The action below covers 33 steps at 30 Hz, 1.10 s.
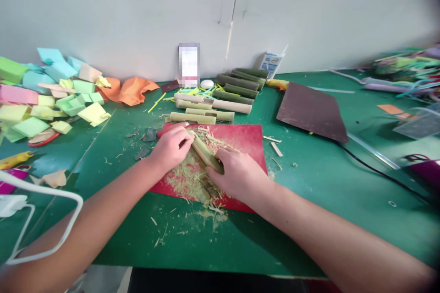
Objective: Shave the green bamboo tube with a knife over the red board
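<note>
Over a red sheet (240, 137), my right hand (237, 171) is closed round the near end of a pale green split bamboo piece (203, 150). The piece lies at a slant, its far end toward the wall. At that far end is my left hand (173, 146), fingers curled, thumb side against the bamboo. A small pale tip shows behind its fingers; what it belongs to is hidden. Shavings and dust (187, 174) cover much of the sheet around both hands.
Beyond the sheet lie several cut bamboo pieces (201, 118) and darker green bamboo lengths (240, 84). Folded paper (51, 96) heaps up at left. A white cable (77, 210) loops over my left forearm. A dark brown board (311, 110) rests at right, near a black cord (371, 160).
</note>
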Tool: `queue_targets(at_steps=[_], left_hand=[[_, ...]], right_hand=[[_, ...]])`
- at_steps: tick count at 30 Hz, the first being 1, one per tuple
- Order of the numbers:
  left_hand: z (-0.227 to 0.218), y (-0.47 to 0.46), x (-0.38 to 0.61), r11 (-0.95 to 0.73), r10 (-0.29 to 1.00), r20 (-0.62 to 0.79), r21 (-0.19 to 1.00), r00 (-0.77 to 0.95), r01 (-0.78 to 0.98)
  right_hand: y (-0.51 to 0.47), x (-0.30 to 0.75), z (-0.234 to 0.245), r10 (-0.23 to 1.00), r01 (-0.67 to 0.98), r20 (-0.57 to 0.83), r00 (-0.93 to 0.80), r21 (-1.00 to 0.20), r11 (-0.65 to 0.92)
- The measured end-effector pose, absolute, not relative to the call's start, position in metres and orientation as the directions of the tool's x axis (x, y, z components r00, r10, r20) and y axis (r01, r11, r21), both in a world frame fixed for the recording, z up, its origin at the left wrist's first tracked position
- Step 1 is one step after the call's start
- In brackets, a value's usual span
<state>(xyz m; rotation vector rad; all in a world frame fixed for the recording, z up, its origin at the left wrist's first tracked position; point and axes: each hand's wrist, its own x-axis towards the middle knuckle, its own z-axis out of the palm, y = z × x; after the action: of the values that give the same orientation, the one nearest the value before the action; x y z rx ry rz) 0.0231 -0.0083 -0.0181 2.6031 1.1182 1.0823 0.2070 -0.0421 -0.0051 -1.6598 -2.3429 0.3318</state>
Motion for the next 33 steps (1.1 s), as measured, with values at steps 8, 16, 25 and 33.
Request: queue_targets(at_steps=[8, 16, 25, 33], left_hand=[[-0.018, -0.006, 0.023, -0.735, 0.662, 0.562, 0.358, 0.496, 0.576], [-0.021, 0.009, 0.014, -0.694, 0.674, 0.612, 0.332, 0.414, 0.638], [-0.022, 0.013, 0.011, -0.704, 0.673, 0.604, 0.347, 0.427, 0.62], [-0.023, 0.013, 0.01, -0.72, 0.667, 0.588, 0.351, 0.458, 0.598]], right_hand=[[-0.042, 0.208, -0.006, 0.946, 0.891, 0.066, -0.318, -0.319, 0.322], [-0.042, 0.207, -0.005, 0.945, 0.894, 0.055, -0.323, -0.309, 0.324], [-0.044, 0.207, -0.003, 0.945, 0.895, 0.052, -0.324, -0.308, 0.324], [-0.044, 0.207, -0.005, 0.943, 0.894, 0.061, -0.326, -0.304, 0.328]])
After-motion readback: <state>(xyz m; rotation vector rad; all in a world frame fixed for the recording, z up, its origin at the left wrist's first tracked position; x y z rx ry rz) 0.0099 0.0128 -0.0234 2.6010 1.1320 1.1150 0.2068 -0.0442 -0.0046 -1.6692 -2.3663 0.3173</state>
